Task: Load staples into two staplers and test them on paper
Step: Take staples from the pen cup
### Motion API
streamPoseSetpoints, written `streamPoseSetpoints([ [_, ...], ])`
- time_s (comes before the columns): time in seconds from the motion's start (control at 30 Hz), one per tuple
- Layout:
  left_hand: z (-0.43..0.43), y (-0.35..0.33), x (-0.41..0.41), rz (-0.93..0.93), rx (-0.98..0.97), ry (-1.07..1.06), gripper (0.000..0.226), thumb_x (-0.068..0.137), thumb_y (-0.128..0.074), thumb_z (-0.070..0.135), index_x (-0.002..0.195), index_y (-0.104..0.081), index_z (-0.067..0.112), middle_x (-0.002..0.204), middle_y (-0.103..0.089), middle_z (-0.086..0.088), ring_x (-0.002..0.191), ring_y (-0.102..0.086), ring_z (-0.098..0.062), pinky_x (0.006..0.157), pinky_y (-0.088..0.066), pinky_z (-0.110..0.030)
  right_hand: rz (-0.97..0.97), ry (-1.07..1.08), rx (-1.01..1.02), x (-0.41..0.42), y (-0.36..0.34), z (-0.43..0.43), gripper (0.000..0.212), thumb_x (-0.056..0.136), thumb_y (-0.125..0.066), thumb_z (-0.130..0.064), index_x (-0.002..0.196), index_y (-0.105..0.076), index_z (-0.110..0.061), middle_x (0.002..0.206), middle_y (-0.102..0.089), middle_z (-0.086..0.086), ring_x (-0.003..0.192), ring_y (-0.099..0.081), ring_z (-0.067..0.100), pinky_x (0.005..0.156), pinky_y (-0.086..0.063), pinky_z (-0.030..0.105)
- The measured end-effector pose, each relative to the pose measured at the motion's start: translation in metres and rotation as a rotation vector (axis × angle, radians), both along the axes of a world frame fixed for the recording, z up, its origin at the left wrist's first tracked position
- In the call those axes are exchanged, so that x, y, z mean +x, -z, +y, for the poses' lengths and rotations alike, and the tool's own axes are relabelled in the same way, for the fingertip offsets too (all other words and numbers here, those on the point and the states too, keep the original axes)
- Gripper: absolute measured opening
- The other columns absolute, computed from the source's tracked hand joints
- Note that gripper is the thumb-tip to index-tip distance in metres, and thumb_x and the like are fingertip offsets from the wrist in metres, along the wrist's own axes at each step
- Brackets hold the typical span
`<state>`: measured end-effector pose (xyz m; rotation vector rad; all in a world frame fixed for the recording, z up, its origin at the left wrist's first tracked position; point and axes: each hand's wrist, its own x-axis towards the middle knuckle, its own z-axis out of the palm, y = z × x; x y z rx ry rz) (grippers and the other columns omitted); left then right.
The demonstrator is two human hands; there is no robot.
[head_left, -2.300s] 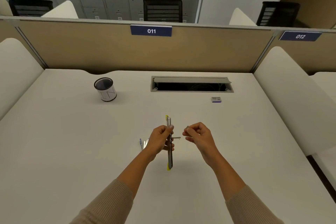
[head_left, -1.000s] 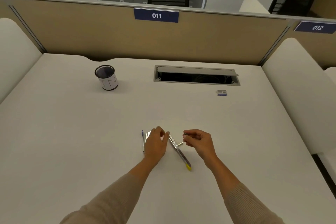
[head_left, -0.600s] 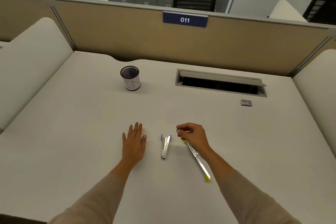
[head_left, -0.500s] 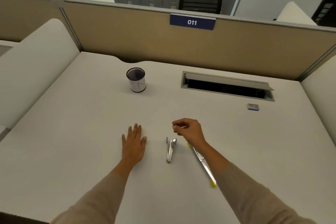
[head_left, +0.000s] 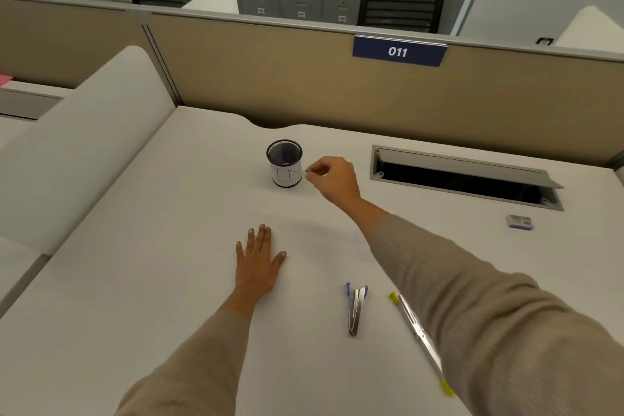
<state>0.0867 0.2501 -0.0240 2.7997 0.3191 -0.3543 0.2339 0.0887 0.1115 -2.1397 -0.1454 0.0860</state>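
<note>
Your right hand [head_left: 332, 179] is stretched to the upper middle of the frame, fingers curled and thumb and forefinger pinched on what looks like a tiny pale bit [head_left: 307, 172], too small to name. The pinch sits just right of the cup [head_left: 284, 165], beside its rim rather than over the mouth. If the bit is meant for the cup, the hand has to go a little further left. The cup stands upright, and its inside is too dark to show any contents.

Your left hand [head_left: 258, 260] lies flat on the worktop [head_left: 135, 280], fingers straight, holding nothing.

Both staplers lie on the worktop at lower right, well apart from the right hand. The blue-tipped stapler [head_left: 355, 309] runs almost straight up the frame with its blue end at the top. The yellow-tipped stapler [head_left: 418, 338] is folded out flat, slanting from upper left to lower right, partly under your right sleeve. The left hand is the nearer of the two.

The staple box [head_left: 520, 222] sits at the right edge, below the cable opening [head_left: 462, 179]. Neither stapler looks ready for testing yet.
</note>
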Motion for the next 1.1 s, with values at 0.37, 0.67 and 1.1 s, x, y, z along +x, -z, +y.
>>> streamPoseSetpoints([
  [0.37,0.009,0.01,0.04,0.111,-0.065,0.07,0.081,0.097,-0.031,0.059,0.154,0.012,0.02,0.162,0.016,0.004,0.15,0.013,-0.022,0.12,0.002,-0.048,-0.023,0.068,-0.144,0.07,-0.005,0.042,0.007,0.085,-0.071,-0.018,0.089,-0.076,-0.016,0.093,-0.074,0.003,0.087,-0.068,0.022,0.079,-0.057,0.037],
  [0.67,0.007,0.012,0.043,0.13,-0.072,0.071,0.082,0.097,-0.033,0.057,0.153,0.014,0.019,0.162,0.019,0.003,0.149,0.015,-0.025,0.119,0.002,-0.05,-0.003,0.016,-0.083,0.093,-0.002,0.059,0.015,0.087,-0.066,-0.01,0.096,-0.077,-0.01,0.101,-0.075,0.007,0.093,-0.069,0.023,0.087,-0.056,0.034],
  [1.1,0.006,0.006,0.043,0.142,-0.057,0.079,0.081,0.098,-0.033,0.055,0.153,0.014,0.018,0.162,0.018,0.001,0.149,0.013,-0.026,0.12,-0.001,-0.05,0.082,0.07,0.111,0.081,0.005,0.05,0.026,0.088,-0.06,-0.002,0.112,-0.071,-0.001,0.108,-0.072,0.018,0.102,-0.068,0.028,0.097,-0.053,0.039],
])
